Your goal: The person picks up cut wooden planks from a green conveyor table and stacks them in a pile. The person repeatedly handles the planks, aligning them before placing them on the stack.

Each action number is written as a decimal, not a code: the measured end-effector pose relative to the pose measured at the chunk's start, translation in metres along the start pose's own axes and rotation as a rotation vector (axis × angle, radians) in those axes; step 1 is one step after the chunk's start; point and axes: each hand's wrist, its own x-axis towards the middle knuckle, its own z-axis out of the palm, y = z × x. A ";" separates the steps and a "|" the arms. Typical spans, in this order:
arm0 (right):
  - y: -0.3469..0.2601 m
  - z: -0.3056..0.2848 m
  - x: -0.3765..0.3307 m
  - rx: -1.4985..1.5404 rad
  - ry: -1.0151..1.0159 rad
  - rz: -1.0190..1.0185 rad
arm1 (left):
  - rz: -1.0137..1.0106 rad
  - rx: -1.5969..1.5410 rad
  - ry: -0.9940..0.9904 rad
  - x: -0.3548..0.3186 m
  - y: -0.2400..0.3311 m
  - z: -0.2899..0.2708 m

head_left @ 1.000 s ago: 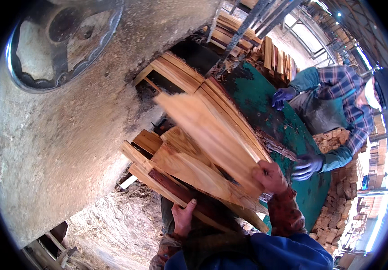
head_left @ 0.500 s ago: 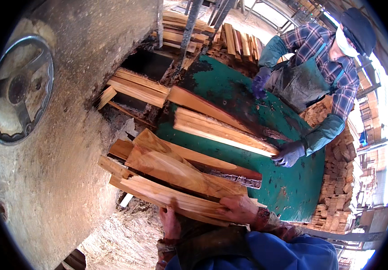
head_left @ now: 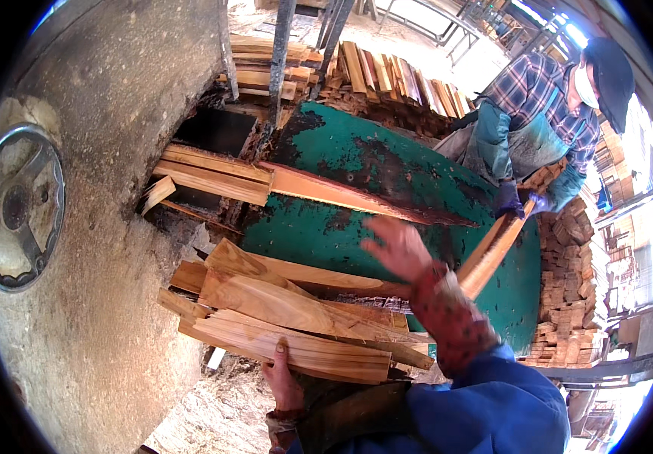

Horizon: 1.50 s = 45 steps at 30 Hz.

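Observation:
My left hand (head_left: 285,380) grips the near edge of a pale wooden plank (head_left: 289,344), thumb on top and fingers hidden beneath it. That plank tops a loose stack in front of me, with a broad, curved-grain board (head_left: 266,299) just beyond it. Over the green table (head_left: 319,250), my right hand (head_left: 401,246) is raised, fingers apart and holding nothing. It is nearest to a long board with a dark bark edge (head_left: 342,195) on the table. Across from me, a co-worker's gloved hands (head_left: 516,200) hold a tilted, bark-edged strip of wood (head_left: 489,253).
To the left stands a large, dusty machine panel (head_left: 122,151) with a metal handwheel (head_left: 20,208). Squared timbers (head_left: 217,175) lie beside a dark opening there. Stacked planks (head_left: 398,76) sit behind the table, and piled wood pieces (head_left: 569,303) line its right side. Metal posts (head_left: 281,60) rise at the back.
My right hand has left the plank stack and moved forward over the table. The co-worker has lifted a strip of wood off the table and now holds it with both hands.

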 end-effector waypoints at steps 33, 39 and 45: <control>0.090 0.046 -0.032 -0.039 -0.182 0.397 | 0.090 0.108 -0.063 0.007 -0.006 -0.007; 0.068 0.020 -0.061 -0.114 -0.094 0.358 | 0.125 0.120 -0.074 0.007 -0.005 -0.009; 0.081 -0.041 -0.078 -0.290 -0.031 0.276 | 0.086 0.095 -0.078 0.009 -0.007 -0.009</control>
